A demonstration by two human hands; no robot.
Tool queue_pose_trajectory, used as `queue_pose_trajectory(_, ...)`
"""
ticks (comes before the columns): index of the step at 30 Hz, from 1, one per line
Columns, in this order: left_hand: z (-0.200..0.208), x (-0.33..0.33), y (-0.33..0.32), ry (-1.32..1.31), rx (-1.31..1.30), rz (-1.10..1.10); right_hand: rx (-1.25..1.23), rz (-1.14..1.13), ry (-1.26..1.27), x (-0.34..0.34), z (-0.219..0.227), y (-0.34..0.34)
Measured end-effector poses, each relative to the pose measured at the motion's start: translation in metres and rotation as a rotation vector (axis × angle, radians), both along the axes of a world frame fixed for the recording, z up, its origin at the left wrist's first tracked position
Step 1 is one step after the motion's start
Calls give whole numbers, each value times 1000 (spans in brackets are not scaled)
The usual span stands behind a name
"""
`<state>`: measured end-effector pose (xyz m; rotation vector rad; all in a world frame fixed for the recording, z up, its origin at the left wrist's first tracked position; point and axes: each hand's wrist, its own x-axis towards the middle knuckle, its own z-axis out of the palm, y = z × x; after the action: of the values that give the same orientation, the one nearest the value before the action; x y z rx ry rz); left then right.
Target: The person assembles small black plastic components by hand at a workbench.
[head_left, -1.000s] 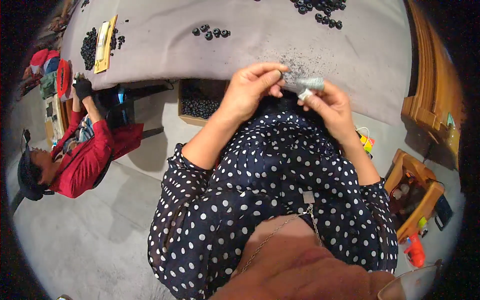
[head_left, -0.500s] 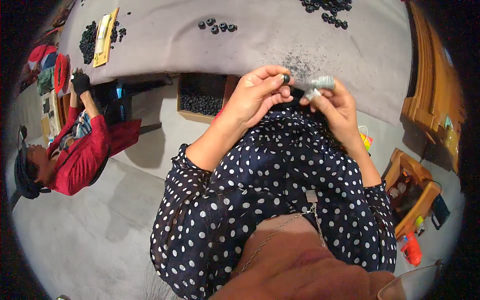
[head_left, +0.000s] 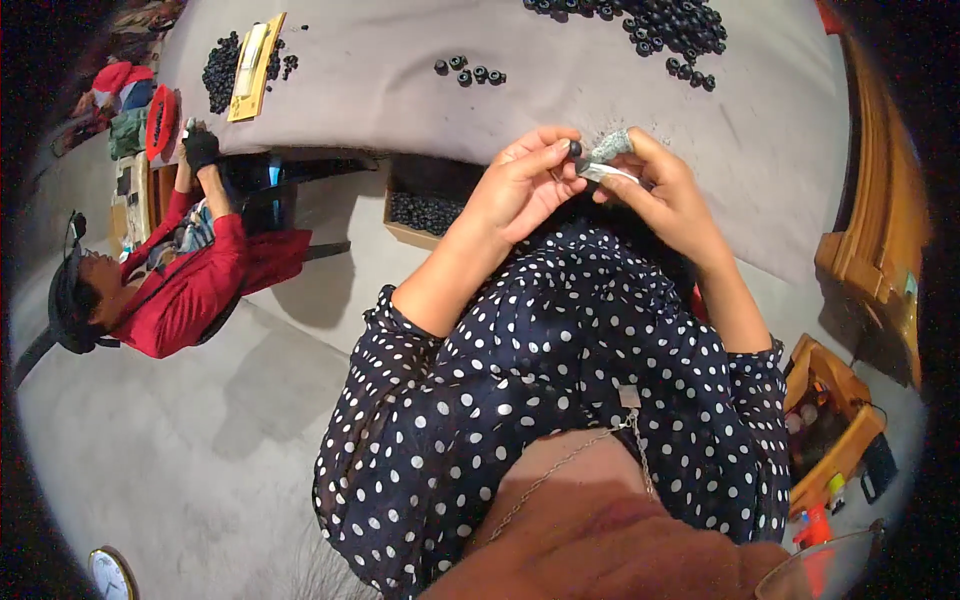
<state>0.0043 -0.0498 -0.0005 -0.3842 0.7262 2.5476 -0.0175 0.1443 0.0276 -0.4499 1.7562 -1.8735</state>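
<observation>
Since 1 s ago: both hands drifted up and a bit right in view, now over the near edge of the grey table (head_left: 400, 90) rather than below it. Left hand (head_left: 520, 185) closed in on right hand (head_left: 665, 195); gap betw. them nearly gone. Small black round part (head_left: 575, 149) now shows at left fingertips, pressed toward the silvery piece (head_left: 605, 160). Reads as part being brought to the silvery piece, prob. mid-fit, not seated as far as can be told.

Fingers, left: thumb and forefinger pinched shut on the black part, other 3 curled loosely alongside, not spread. Fingers, right: wrapped ard. the silvery piece, thumb on top, grip closed; piece sticks out toward left hand, tilted up. Can't tell what the silvery piece is exactly, too small and glinty.

Whereabouts: black part and silvery piece both held in air just above table edge, touching or nearly so, close to chest in polka-dot top (head_left: 560, 400).

Around: row of 4 black parts (head_left: 468, 72) on table well apart from hands; big heap of black parts (head_left: 660, 25) at far edge; box of black parts (head_left: 425, 212) under table, left of hands. Co-worker in red sleeve (head_left: 190, 290) at far left, w/ own pile (head_left: 222, 68) and yellow strip (head_left: 255, 65).
</observation>
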Motion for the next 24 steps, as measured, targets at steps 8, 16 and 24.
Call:
queue_pose_trajectory(8, -1, -9, 6, -36, 174, -28, 52, -92, 28, -10, -10, 8)
queue_pose_trajectory(16, 5, -24, 13, -40, 259, -65, -358, -168, -240, -16, 1, 8)
queue_pose_trajectory(24, 7, -28, 18, -52, 169, -61, 76, -226, 73, -15, 3, 9)
